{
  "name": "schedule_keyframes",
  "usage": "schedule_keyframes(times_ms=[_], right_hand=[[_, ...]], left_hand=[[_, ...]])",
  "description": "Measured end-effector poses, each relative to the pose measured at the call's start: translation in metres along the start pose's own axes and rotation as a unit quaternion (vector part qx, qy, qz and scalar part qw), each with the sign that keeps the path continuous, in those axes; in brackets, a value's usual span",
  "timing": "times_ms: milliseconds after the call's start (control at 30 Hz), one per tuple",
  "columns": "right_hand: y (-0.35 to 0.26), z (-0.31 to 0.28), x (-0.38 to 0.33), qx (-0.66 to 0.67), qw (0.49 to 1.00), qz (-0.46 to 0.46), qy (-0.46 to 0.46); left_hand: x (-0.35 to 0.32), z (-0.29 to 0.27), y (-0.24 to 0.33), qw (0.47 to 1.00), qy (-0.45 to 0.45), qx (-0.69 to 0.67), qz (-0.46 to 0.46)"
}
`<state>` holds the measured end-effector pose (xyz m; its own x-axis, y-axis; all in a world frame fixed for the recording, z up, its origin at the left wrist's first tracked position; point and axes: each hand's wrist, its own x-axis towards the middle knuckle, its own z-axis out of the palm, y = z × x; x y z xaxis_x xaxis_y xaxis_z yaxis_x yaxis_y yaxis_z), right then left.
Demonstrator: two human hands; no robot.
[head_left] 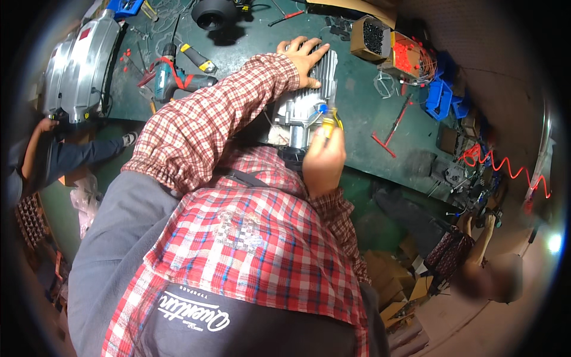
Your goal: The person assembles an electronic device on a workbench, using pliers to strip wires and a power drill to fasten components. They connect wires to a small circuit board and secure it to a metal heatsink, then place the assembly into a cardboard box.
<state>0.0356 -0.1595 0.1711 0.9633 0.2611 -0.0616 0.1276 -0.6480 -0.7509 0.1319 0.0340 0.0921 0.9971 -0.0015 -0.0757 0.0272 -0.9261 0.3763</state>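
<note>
A silver metal housing with cooling fins (326,72) lies on the green workbench (363,119) in front of me. My left hand (302,58) rests on its finned far end with the fingers spread. At the near end, my right hand (325,159) is closed around a yellow-handled tool (328,126), whose working end is blurred, so its kind is unclear. Just beyond the tool is a small blue part (322,109), beside some thin wire. A shiny metal cylinder (297,137) sticks out of the housing toward me.
Left on the bench are a cordless drill (169,80), a yellow-black knife-like tool (198,58) and silver canisters (83,65). Right are a red T-handle wrench (389,134), a box of dark screws (370,38), red parts (406,56) and blue bins (439,98). Other people are at both sides.
</note>
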Motion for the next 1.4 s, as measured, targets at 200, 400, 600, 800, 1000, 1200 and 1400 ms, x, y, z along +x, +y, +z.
schedule_keyframes(times_ms=[200,400,600,800,1000,1200,1400], right_hand=[[-0.003,-0.001,0.003,-0.038,0.999,-0.019,-0.028],[-0.016,-0.008,0.014,-0.115,0.976,0.081,-0.167],[0.010,-0.060,0.014,0.089,0.996,0.022,0.002],[0.025,-0.072,0.026,0.107,0.991,0.061,-0.057],[0.032,-0.009,0.005,0.032,0.986,-0.001,-0.166],[0.012,0.006,0.003,-0.134,0.968,0.041,-0.208],[-0.003,0.000,0.002,-0.091,0.994,-0.035,-0.056]], left_hand=[[0.001,-0.005,-0.001,1.000,-0.019,0.009,-0.017],[-0.002,-0.010,0.003,0.999,-0.033,0.017,-0.016],[-0.098,-0.017,0.044,0.981,0.122,-0.137,-0.070],[-0.145,0.006,0.079,0.955,-0.089,-0.263,0.108],[-0.157,0.049,0.066,0.949,-0.036,-0.283,0.130],[-0.176,0.034,0.065,0.949,-0.030,-0.268,0.162],[-0.175,0.064,0.061,0.948,-0.042,-0.288,0.127]])
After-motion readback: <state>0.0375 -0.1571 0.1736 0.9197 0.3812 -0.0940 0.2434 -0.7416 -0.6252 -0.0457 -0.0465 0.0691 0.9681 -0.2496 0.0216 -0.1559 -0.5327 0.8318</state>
